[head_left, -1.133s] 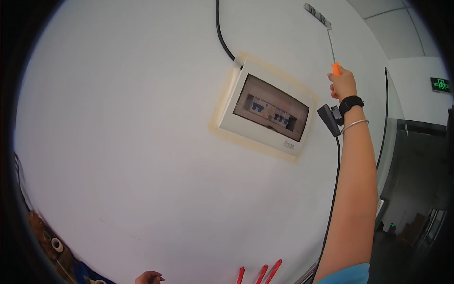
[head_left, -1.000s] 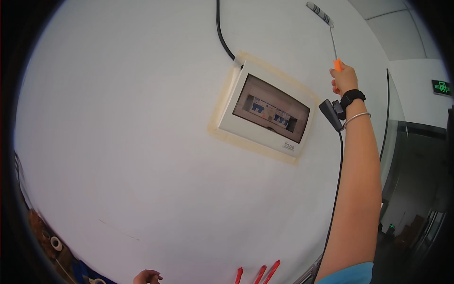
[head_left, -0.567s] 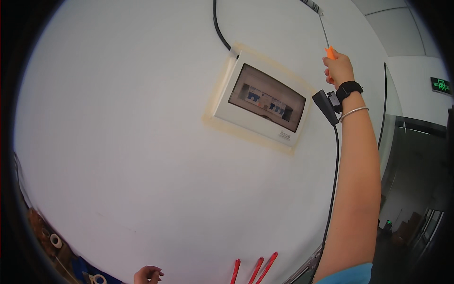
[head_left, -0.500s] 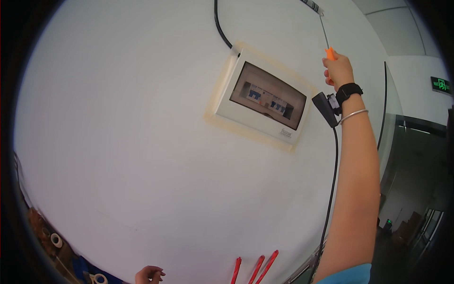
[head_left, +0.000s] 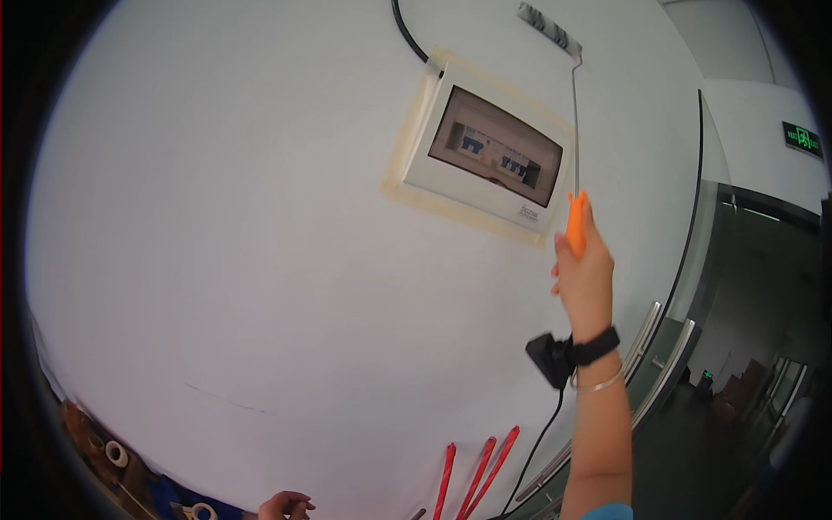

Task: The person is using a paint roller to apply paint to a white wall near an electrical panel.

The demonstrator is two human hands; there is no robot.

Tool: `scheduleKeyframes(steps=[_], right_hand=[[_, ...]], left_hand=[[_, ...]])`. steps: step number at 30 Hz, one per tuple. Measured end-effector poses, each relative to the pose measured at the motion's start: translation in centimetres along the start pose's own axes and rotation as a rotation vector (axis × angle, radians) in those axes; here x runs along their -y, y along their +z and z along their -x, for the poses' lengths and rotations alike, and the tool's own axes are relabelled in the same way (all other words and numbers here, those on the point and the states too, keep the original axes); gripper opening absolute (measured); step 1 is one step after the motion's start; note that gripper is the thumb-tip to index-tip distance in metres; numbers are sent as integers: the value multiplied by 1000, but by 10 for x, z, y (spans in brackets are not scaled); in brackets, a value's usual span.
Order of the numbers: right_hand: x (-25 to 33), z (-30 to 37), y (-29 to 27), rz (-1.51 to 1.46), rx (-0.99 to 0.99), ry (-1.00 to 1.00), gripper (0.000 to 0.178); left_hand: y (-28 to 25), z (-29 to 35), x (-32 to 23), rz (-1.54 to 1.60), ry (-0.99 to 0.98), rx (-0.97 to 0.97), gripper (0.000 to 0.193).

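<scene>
My right hand [head_left: 585, 264] is closed round the orange handle [head_left: 575, 227] of a paint roller. The thin metal rod of the roller runs up past the right side of a white breaker box [head_left: 472, 194] on the wall. At the top, the grey-and-white roller sleeve [head_left: 550, 29] lies against the white wall [head_left: 286, 217], above the box. Down at the lower edge, my left hand [head_left: 286, 505] shows only in part, its fingers loosely bent and nothing visible in them.
Yellowish masking tape [head_left: 468, 217] frames the box, and a black cable [head_left: 406, 35] enters its top. Red wrapped rods [head_left: 479, 477] stand below. Tape rolls [head_left: 116, 453] lie at lower left. A glass door with metal handles [head_left: 663, 368] is at right.
My right hand has come down and a little left with the paint roller, so more of the roller sleeve shows. My left hand has shifted slightly right in the picture.
</scene>
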State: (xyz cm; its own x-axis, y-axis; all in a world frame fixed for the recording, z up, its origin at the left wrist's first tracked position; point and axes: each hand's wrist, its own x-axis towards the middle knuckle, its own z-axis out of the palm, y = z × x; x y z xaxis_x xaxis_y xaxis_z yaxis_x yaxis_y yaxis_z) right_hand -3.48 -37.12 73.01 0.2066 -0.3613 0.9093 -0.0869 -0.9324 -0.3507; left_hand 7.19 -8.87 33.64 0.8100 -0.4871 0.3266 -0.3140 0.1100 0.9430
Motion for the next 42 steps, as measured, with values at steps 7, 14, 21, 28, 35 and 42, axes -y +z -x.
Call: scheduleKeyframes(steps=[7,14,21,28,35,42], right_hand=[[-17,92,3,-19,48,104,64],[-31,153,-5,59,80,99,68],[-17,170,-10,-42,105,236,65],[-13,173,7,2,88,52,64],[8,131,32,105,62,-24,64],[36,16,52,74,-27,-146,59]], left_hand=[[-15,0,3,3,-21,72,15],[-27,-6,4,-21,-14,135,16],[-40,-7,6,-29,20,157,17],[-54,-4,13,-25,14,129,16],[-65,0,17,8,-11,70,15],[-67,8,10,-24,-6,-15,15]])
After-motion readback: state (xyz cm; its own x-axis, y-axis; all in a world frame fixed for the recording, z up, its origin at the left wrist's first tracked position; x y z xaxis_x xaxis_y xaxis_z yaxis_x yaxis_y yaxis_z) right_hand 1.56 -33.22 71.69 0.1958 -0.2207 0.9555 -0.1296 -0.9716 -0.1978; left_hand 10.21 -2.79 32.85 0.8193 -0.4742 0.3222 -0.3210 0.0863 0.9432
